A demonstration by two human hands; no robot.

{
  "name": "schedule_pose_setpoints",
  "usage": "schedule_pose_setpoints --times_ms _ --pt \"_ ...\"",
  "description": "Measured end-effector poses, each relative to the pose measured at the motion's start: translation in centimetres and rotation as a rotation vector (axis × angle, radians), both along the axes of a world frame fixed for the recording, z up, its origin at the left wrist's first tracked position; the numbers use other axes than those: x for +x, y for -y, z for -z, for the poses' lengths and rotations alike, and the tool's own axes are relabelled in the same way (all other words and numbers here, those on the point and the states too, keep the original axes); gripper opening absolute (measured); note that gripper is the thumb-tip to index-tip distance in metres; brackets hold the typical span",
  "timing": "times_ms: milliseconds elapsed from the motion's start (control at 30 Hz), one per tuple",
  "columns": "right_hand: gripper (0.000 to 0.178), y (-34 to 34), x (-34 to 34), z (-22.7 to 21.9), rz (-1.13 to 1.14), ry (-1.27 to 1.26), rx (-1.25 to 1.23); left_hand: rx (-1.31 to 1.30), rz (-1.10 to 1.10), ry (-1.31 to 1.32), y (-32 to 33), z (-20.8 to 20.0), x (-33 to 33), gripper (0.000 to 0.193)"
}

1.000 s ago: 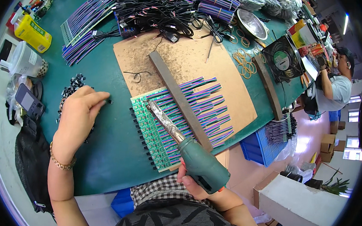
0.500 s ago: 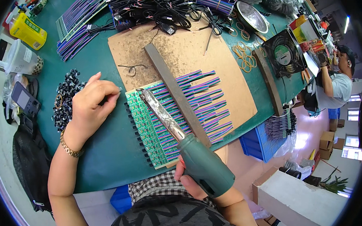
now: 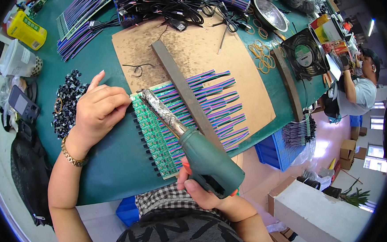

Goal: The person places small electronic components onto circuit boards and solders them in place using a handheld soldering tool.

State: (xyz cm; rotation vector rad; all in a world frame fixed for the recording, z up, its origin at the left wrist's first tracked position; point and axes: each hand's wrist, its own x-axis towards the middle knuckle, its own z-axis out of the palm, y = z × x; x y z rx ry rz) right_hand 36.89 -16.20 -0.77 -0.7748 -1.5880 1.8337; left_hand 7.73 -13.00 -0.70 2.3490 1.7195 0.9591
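Note:
My left hand [image 3: 100, 108], a bracelet at its wrist, has thumb and index finger pinched at the far left corner of a row of green circuit boards [image 3: 154, 138]. What is between its fingertips is too small to make out. My right hand [image 3: 198, 192] grips a green pistol-shaped soldering gun [image 3: 211, 160] with a red trigger and a long, stained metal barrel. The barrel's dark tip is over that corner, close to my left fingertips. Small black parts line the boards' left edge. Striped wires [image 3: 224, 94] run rightward from the boards, under a dark bar [image 3: 184, 91].
A pile of small black parts [image 3: 66, 104] lies left of my left hand. Brown cardboard [image 3: 248, 89] lies under the wires. Black cables [image 3: 165, 6], a metal bowl [image 3: 271, 14], rubber bands [image 3: 261, 56] and a fan [image 3: 304, 55] sit farther back. Another person [image 3: 359, 87] works at right.
The soldering gun has moved left and slightly away from me, its tip nearer the boards' far corner. My left fingertips have come in to that corner.

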Motion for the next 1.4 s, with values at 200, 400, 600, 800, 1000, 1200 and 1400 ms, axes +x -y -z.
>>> schedule_pose_setpoints --times_ms 200,400,600,800,1000,1200,1400 --pt "0.017 0.5 -0.7 -0.3 0.145 0.137 -0.042 -0.004 0.002 -0.014 0.0 0.0 0.1 0.020" --pt "0.019 0.2 -0.6 0.3 0.095 0.145 -0.062 -0.008 0.001 0.000 -0.1 -0.1 0.1 0.020" --pt "0.017 -1.0 -1.0 -1.1 0.041 0.186 0.013 -0.010 0.001 0.006 -0.1 -0.2 0.1 0.020" --pt "0.023 -0.9 -1.1 -1.0 -0.050 0.250 0.393 -0.017 0.003 0.030 -0.1 0.1 0.2 0.020" --pt "0.025 -0.9 -1.2 -1.0 -0.022 0.224 0.339 -0.008 0.010 0.033 -0.2 -0.1 0.2 0.021" --pt "0.028 -1.4 -1.2 -0.9 0.007 0.235 0.633 -0.007 -0.004 0.016 -0.1 -0.1 0.2 0.021" --pt "0.027 -0.7 -0.9 -1.5 -0.053 0.232 0.263 0.023 -0.016 0.002 -0.1 0.1 0.3 0.020"
